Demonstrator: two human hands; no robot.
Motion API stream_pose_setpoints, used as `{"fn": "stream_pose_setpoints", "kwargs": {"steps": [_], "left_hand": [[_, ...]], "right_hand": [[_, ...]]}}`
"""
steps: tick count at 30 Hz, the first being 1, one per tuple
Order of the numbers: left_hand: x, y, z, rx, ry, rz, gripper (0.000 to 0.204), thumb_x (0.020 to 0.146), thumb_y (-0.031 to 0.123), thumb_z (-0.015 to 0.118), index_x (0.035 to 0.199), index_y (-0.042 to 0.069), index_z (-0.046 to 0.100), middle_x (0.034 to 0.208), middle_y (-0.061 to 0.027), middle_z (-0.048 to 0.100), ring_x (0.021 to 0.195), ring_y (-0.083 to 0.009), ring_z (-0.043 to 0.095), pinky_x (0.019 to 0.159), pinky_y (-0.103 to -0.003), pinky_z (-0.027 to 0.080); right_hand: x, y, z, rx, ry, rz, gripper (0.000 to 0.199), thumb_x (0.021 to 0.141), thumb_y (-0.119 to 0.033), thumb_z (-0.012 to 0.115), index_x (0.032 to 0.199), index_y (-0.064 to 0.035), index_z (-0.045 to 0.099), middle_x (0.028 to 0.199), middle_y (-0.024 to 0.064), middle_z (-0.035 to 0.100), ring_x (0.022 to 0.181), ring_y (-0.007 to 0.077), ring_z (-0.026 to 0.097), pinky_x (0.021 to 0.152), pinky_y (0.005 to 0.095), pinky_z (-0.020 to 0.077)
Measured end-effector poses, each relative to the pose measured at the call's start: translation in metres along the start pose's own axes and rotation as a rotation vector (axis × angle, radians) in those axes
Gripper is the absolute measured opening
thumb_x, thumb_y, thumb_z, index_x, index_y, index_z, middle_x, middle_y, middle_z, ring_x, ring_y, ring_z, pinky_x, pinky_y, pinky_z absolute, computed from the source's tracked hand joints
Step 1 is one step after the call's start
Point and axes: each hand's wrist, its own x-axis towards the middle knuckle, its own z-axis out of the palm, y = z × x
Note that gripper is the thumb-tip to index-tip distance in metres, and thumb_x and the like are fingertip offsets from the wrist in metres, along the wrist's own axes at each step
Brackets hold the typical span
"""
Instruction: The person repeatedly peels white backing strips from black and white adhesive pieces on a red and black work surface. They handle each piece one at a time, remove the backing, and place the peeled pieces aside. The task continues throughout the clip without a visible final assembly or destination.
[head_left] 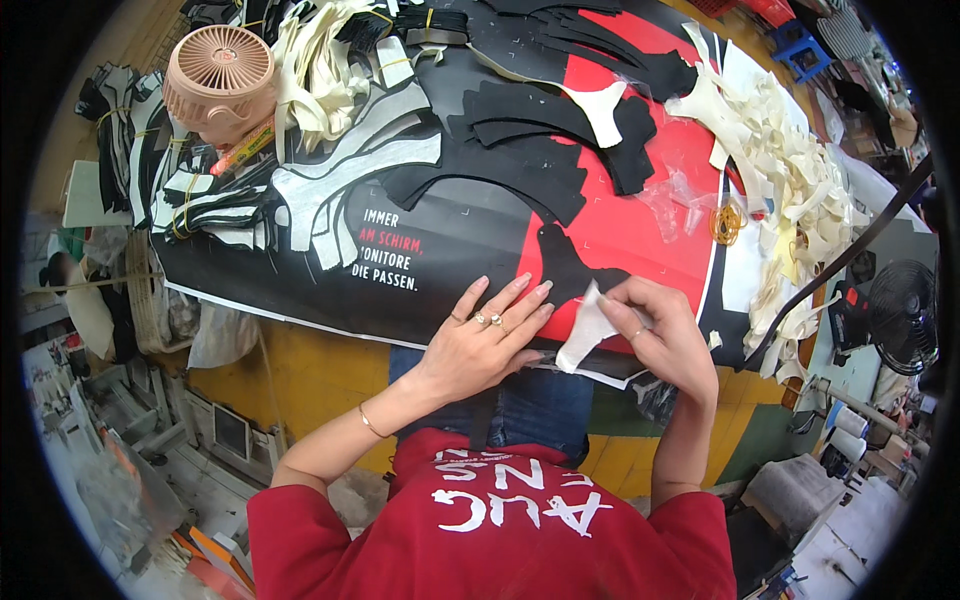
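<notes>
While a pink fan [222, 80] stands at the far left of the tabletop [300, 287], which is black and red on top, lots of flat cut pieces lie around it; a bunch of cream strips [318, 75] sits just beside the fan, and grey pieces [370, 165] spread out nearer the person; big black pieces [530, 175] overlap in the middle; a heap of cream pieces [800, 200] fills the right end, with a loop of yellow bands [727, 225] and crinkly clear plastic [680, 200] to its left; a dark cable [850, 265] runs across in front of the heap, to the right of both hands.

The left arm slants in from the lower left; the left hand [487, 338] is palm down with its fingers stretched out, gripping nothing, and its fingertips are at the edge of a small black piece [565, 262]; the right arm bends at the elbow and points up; the right hand [665, 335] pinches a small white piece [586, 330], which is tilted, near the tabletop's front edge and between the two hands.
</notes>
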Motion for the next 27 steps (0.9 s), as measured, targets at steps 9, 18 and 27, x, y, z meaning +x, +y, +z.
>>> {"fn": "stream_pose_setpoints", "kwargs": {"steps": [9, 18, 27], "left_hand": [[0.014, -0.013, -0.015, -0.251, 0.252, -0.137, 0.042, 0.081, 0.014, 0.075, 0.122, 0.008, 0.066, 0.133, -0.0114, 0.061, 0.121, -0.0284, 0.058, 0.104, -0.042, 0.038], [0.045, -0.028, -0.019, -0.069, 0.055, -0.173, 0.044, 0.086, 0.012, 0.066, 0.130, 0.015, 0.063, 0.147, -0.0126, 0.049, 0.133, -0.0319, 0.047, 0.110, -0.048, 0.033], [0.044, -0.027, -0.017, -0.019, -0.001, -0.134, 0.050, 0.082, 0.009, 0.066, 0.132, 0.017, 0.062, 0.150, -0.0118, 0.047, 0.136, -0.0314, 0.044, 0.111, -0.049, 0.033]], "right_hand": [[0.030, -0.002, 0.041, -0.036, 0.262, 0.102, 0.031, 0.094, -0.029, 0.069, 0.088, 0.0008, 0.070, 0.068, 0.0133, 0.066, 0.060, 0.0243, 0.065, 0.059, 0.0355, 0.0481], [0.029, -0.001, 0.052, 0.042, 0.413, 0.133, 0.024, 0.093, -0.020, 0.068, 0.087, 0.0031, 0.071, 0.070, 0.0129, 0.069, 0.062, 0.0195, 0.066, 0.061, 0.0325, 0.0486], [0.034, -0.003, 0.052, 0.024, 0.470, 0.191, 0.022, 0.092, -0.018, 0.068, 0.088, 0.0037, 0.071, 0.071, 0.0146, 0.071, 0.062, 0.0206, 0.068, 0.061, 0.0329, 0.0502]]}}
